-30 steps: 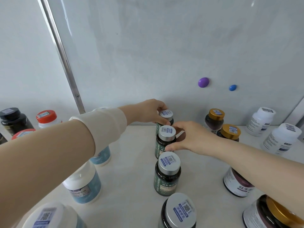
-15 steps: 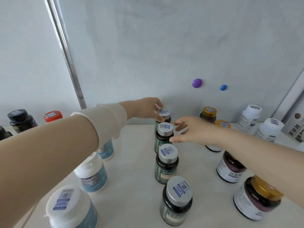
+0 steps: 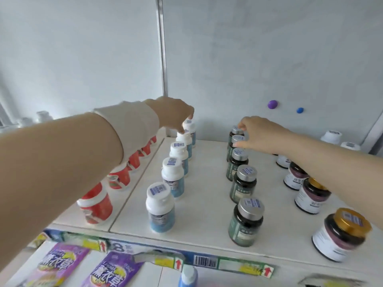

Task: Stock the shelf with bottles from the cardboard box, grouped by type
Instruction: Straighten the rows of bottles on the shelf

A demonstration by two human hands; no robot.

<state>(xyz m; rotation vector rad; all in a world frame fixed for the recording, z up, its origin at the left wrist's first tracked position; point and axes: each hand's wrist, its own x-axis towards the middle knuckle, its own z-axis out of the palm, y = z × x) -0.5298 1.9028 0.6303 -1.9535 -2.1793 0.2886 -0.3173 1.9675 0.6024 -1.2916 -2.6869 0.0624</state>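
— Bottles first: where are they standing?
— Dark green glass bottles with silver screw caps are standing upright in one straight file, front to back, on the white shelf. I am taking that green file as my marker.
— What is sitting to its left?
— Well to the left of the green file, white plastic bottles with pale blue labels are forming a second, parallel file. Farther left again, red-and-white tubs are lining up beyond a seam in the shelf.
— And to its right?
— Dark jars with gold lids are sitting there in a looser line, with plain white bottles standing behind them.
— What are the hands doing?
— The left hand, with a cream sleeve cuff behind it, is reaching left of the green file's far end. Its fingers are curling down over the cap of the rearmost blue-labelled bottle, and the thumb is closing on it from the near side.
— And the other one?
— The right hand is hovering at the green file's far end. Its curled fingertips are touching the rearmost silver cap and its thumb is lying against the next cap. Whether it is clamping either bottle, I cannot tell.
— Anything else?
— A purple round magnet and a small blue magnet are sticking to the grey panel behind and right of the green file. Below the file's near end, a price strip with red arrows is running along the shelf edge, and purple sachets are lying lower left of it.
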